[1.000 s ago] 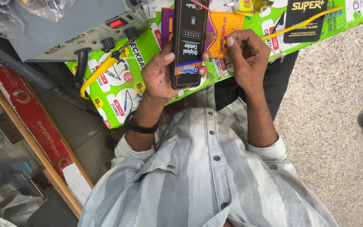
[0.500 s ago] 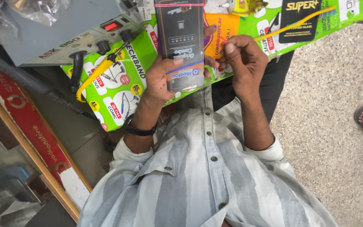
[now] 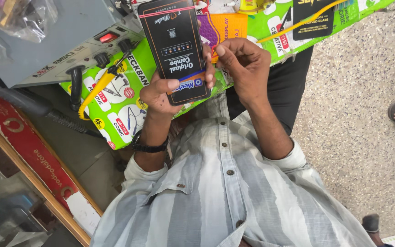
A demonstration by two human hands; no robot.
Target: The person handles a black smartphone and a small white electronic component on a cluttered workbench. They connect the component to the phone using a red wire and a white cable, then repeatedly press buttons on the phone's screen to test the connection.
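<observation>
Cluttered counter [image 3: 92, 151]; black packet [image 3: 175, 48] seemingly in left hand [image 3: 161, 93]

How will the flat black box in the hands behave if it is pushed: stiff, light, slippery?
The flat black box probably stays stiff: it stands straight while only the left hand grips its lower end. It seems light for its size. Its smooth face may slide against the right hand.

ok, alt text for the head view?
Left hand holds a flat black packet upright; right hand pinches at its edge. Behind lie a green printed sheet and a grey bench unit.
</observation>
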